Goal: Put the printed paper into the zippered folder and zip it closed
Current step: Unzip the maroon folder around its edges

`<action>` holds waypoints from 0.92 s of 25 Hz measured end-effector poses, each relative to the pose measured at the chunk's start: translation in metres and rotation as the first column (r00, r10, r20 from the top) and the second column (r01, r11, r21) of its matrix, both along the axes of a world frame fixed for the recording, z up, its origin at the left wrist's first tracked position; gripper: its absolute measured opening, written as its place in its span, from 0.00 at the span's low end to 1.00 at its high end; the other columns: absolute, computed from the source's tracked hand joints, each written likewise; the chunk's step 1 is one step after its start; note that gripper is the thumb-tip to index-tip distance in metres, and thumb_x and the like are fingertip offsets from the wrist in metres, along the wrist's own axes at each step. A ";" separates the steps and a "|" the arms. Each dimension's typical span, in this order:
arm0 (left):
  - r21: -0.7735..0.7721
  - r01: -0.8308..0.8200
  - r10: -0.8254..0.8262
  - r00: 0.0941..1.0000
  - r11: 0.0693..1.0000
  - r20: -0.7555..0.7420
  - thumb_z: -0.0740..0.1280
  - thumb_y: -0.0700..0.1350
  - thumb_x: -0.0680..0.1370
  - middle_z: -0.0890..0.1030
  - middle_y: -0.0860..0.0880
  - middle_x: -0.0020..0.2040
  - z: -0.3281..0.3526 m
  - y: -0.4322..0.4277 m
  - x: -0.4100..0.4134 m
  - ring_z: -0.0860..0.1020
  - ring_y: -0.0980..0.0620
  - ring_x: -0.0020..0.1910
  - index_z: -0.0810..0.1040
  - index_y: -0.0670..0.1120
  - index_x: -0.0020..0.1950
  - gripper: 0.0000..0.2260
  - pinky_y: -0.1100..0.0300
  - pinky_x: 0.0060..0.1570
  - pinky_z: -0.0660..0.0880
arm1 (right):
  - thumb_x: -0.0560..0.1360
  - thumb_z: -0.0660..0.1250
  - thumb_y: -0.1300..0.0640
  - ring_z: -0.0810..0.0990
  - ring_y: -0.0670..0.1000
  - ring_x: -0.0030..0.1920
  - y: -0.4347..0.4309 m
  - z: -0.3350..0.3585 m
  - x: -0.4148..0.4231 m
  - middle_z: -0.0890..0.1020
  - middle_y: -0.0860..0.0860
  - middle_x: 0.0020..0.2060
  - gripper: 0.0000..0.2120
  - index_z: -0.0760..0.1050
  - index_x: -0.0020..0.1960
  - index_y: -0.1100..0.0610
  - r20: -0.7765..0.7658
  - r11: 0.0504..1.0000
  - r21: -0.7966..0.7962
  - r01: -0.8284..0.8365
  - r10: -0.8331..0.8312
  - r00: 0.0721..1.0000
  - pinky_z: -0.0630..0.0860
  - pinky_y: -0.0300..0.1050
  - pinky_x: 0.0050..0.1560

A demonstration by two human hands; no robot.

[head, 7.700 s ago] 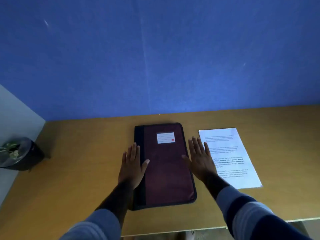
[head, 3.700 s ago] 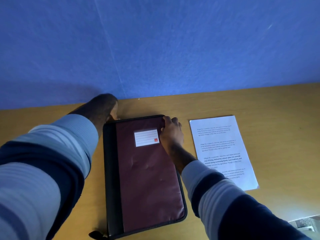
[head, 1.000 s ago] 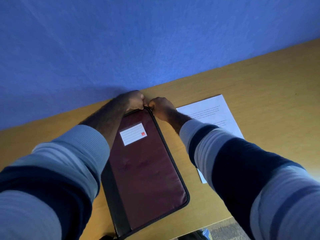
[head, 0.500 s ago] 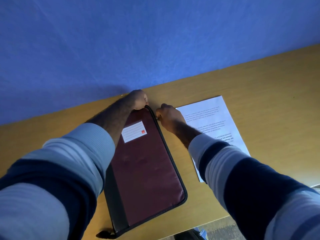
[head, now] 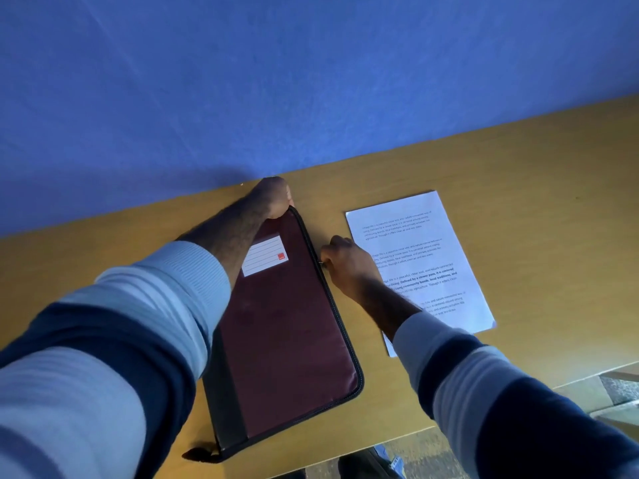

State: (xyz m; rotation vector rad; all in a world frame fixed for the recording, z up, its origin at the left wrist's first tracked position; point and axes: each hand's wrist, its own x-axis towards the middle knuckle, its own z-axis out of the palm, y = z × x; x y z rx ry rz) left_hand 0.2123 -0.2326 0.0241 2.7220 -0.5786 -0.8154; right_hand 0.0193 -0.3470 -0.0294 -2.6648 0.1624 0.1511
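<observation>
Maroon zippered folder point(head: 287, 326) flat on table, left hand point(head: 271, 198) gripping its far corner, right hand point(head: 345, 264) pinching zipper pull point(head: 321, 263) — printed paper point(head: 425, 250) beside

Hidden / unclear items:
- zippered folder point(head: 287, 326): left side & near-left corner covered by left sleeve point(head: 114, 340).
- left hand point(head: 273, 197): fingertips curl over folder's far corner, out of sight.
- zipper pull point(head: 321, 262): too small to make out, pinched by right hand point(head: 349, 267).
- printed paper point(head: 425, 257): near-left part behind right forearm; small text illegible.
- label point(head: 264, 255): red mark unreadable.
</observation>
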 end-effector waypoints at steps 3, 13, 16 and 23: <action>-0.012 -0.030 0.030 0.999 0.999 0.010 0.63 0.30 0.77 0.85 0.43 0.55 0.000 0.000 -0.005 0.82 0.45 0.55 0.85 0.40 0.52 0.13 0.51 0.57 0.80 | 0.77 0.64 0.66 0.77 0.57 0.49 0.003 0.001 -0.018 0.78 0.55 0.47 0.06 0.79 0.48 0.59 -0.009 1.000 0.002 0.008 -0.008 1.000 0.80 0.54 0.40; -0.046 0.069 -0.047 0.930 0.997 0.364 0.64 0.45 0.82 0.59 0.41 0.80 -0.023 0.046 -0.135 0.59 0.41 0.79 0.63 0.43 0.78 0.26 0.46 0.77 0.59 | 0.78 0.62 0.63 0.78 0.59 0.46 0.013 0.005 -0.048 0.78 0.56 0.45 0.06 0.79 0.50 0.60 -0.013 0.998 0.011 0.069 -0.069 0.998 0.79 0.52 0.39; -0.048 0.076 -0.056 0.942 0.996 0.331 0.58 0.64 0.81 0.48 0.44 0.83 -0.042 0.104 -0.248 0.49 0.44 0.82 0.53 0.45 0.82 0.36 0.43 0.80 0.51 | 0.76 0.62 0.65 0.79 0.61 0.46 0.014 0.006 -0.049 0.79 0.57 0.46 0.07 0.78 0.51 0.61 -0.042 0.999 0.017 0.051 -0.051 0.998 0.79 0.52 0.40; 0.139 0.159 -0.192 0.945 0.977 0.264 0.58 0.82 0.66 0.51 0.44 0.83 -0.059 0.192 -0.354 0.53 0.41 0.82 0.55 0.44 0.82 0.56 0.30 0.74 0.53 | 0.74 0.60 0.66 0.78 0.62 0.49 0.014 0.010 -0.048 0.79 0.59 0.48 0.09 0.77 0.51 0.62 -0.072 0.998 0.042 0.038 -0.035 0.997 0.78 0.53 0.43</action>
